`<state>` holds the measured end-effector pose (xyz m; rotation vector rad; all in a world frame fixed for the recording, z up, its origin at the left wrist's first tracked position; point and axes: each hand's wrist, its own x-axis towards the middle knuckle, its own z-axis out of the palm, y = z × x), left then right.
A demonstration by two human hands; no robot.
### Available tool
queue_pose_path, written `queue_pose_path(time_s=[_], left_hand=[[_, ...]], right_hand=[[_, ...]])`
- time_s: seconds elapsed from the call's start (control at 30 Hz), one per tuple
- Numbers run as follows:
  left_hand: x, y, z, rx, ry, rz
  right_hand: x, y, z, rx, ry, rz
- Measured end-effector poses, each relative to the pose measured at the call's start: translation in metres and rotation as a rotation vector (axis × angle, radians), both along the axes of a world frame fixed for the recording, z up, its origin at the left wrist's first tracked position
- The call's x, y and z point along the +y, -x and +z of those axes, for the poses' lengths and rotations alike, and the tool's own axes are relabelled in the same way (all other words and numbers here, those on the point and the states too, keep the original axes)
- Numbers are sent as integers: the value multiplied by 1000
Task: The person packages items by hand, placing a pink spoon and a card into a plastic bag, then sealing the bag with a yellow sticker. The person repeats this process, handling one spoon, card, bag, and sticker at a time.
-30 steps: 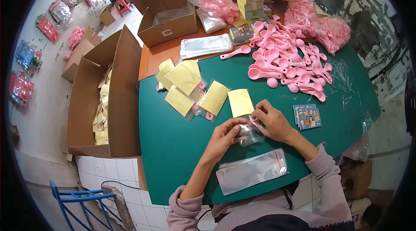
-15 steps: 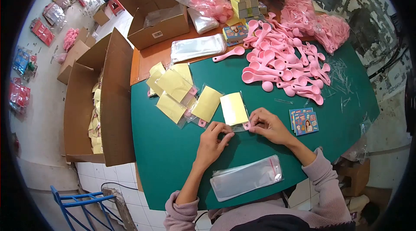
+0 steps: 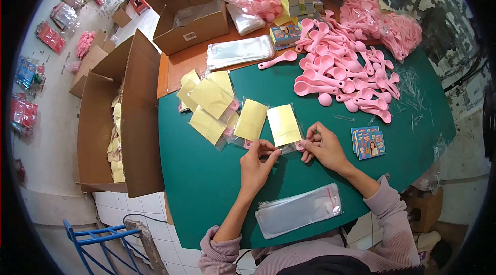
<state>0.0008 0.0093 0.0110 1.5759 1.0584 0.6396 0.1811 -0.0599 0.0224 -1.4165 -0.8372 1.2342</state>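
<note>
I have the packet (image 3: 284,125) on the green mat (image 3: 217,192) in front of me, a yellow card in clear film with a pink tab showing at its lower right corner. My left hand (image 3: 257,165) is at the lower left corner, thumb and forefinger nearly together and the other fingers curled in; it seems to pinch the film edge, though clear film is hard to make out from here. My right hand (image 3: 325,149) has thumb and forefinger closed on the lower right corner, by the pink tab, its other fingers bent.

Just left of the packet lies a loose, overlapping heap of similar packets (image 3: 212,97). Nearer me, below both hands, is a stack of clear bags (image 3: 299,210). To the right of my right hand sit a few blue printed cards (image 3: 369,143), and beyond them spreads the pile of pink spoons (image 3: 336,68). A long box (image 3: 144,120) holding more yellow packets stands off the mat's left edge.
</note>
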Motion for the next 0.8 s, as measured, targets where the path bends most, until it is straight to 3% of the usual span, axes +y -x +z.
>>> queue_pose_path(time_s=[0.17,0.5,0.7,0.8], left_hand=[[-2,1,-5,-112,32,-12],[4,2,8,0,6,-137],[8,-5,-2,-71,-149,-130],[14,-3,7,-7,-379,4]], right_hand=[[0,-1,-4,-58,-16,28],[-3,0,1,-138,14,51],[-7,2,2,-194,-39,22],[-8,2,2,-197,-67,16]])
